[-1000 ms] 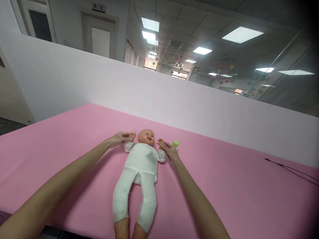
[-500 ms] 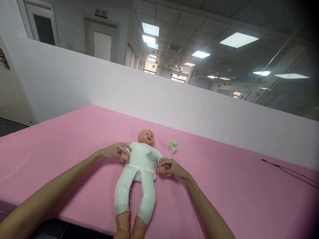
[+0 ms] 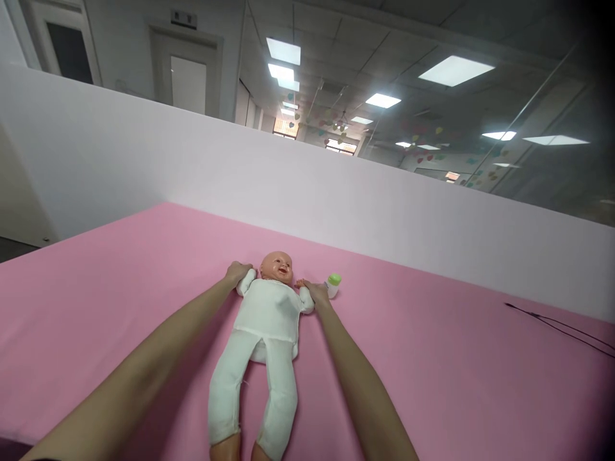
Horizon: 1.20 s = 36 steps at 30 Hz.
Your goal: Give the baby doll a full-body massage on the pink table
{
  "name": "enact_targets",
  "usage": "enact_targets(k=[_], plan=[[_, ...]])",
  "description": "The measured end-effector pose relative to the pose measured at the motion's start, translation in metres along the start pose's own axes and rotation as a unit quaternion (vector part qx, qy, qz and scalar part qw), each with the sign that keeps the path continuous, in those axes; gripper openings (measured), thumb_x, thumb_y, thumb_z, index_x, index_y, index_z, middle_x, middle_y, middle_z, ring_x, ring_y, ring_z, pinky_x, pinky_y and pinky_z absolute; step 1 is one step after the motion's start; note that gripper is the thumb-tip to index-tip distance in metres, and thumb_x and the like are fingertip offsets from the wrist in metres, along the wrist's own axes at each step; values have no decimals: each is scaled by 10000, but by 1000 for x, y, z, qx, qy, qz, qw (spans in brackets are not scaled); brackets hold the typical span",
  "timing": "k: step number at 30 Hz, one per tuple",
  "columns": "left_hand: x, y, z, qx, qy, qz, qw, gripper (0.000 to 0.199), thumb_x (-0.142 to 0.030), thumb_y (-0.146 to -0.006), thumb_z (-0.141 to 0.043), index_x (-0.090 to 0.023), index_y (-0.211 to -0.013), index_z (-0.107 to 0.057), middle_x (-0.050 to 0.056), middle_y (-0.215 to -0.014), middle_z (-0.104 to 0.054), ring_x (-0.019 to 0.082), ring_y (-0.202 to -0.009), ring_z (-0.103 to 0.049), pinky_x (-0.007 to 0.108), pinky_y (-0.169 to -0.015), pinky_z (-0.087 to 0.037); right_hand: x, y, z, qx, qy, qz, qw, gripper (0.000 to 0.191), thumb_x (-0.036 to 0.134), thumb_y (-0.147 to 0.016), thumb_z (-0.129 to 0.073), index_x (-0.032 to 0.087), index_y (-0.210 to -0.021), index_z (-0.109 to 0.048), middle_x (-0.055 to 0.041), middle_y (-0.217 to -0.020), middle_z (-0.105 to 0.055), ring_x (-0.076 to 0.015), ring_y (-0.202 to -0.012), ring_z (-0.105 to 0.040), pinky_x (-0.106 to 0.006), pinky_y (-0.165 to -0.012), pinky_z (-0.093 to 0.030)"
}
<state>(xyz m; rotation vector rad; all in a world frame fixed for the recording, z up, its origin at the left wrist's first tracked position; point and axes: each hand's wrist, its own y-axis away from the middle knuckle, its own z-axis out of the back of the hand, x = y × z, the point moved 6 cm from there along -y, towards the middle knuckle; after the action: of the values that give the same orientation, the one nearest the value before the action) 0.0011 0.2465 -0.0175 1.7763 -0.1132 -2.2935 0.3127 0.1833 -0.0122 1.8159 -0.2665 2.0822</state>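
While your forearms (image 3: 154, 365) stretch forward: the doll (image 3: 268, 310) lies face up between them on the pink cover (image 3: 432, 384), dressed in white, legs toward you.
Right hand: your right hand (image 3: 317, 292) is closed on the doll's forearm near its wrist, the small fingers showing past yours, beside its head.
Left hand: your left hand (image 3: 237, 273) curls around the doll's other hand, knuckles up, mostly hiding it.
Bottle: the bottle (image 3: 333, 286) stands upright just past your right hand, partly covered by it, green cap on; you cannot tell what is inside.
Cord: a thin dark cord (image 3: 548, 317) lies well to your right.
Wall: a white partition (image 3: 384, 198) runs behind everything.
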Motion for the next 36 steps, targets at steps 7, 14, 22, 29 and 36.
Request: enact_targets(k=[7,14,22,29,36], plan=[[3,13,9,46,55,-13,997,395,-563,-768,-768,-188,-732,-648,99,-770,-736,238,-727,-691,295,-588,-487,11,19,5,26,0,20,999,268,411,-747,-811,145,-768,-786,-139,-924,-813,-291,-973,-748,-336,-798,-608],[-19,78,61,217,126,-224,942,400,-551,-771,-812,-176,-854,-702,44,-859,-672,194,-824,-637,301,-750,-503,47,85,34,231,-13,135,963,537,449,-737,-867,230,-1215,-760,-97,-1348,-703,-292,-1274,-621,-405,-1070,-487],[12,131,65,330,-86,-399,851,294,-300,-728,-851,-284,-1020,-829,84,-1197,-663,279,-1152,-584,405,-1027,-466,34,153,36,321,185,223,902,229,285,-753,-796,235,-974,-822,-86,-1069,-764,-311,-1063,-658,-445,-968,-491],[25,131,60,310,-175,-426,832,232,-293,-755,-825,-332,-984,-836,69,-1205,-690,304,-1209,-545,392,-1028,-451,24,161,35,303,175,231,908,207,251,-732,-779,238,-937,-807,-83,-1090,-744,-296,-1082,-646,-442,-982,-491],[-27,97,48,180,50,-313,931,457,-533,-831,-741,-189,-1131,-738,107,-1069,-766,273,-982,-693,343,-838,-518,44,89,30,113,-3,188,976,475,457,-656,-864,201,-1027,-714,-108,-1097,-778,-291,-1045,-698,-405,-896,-542]])
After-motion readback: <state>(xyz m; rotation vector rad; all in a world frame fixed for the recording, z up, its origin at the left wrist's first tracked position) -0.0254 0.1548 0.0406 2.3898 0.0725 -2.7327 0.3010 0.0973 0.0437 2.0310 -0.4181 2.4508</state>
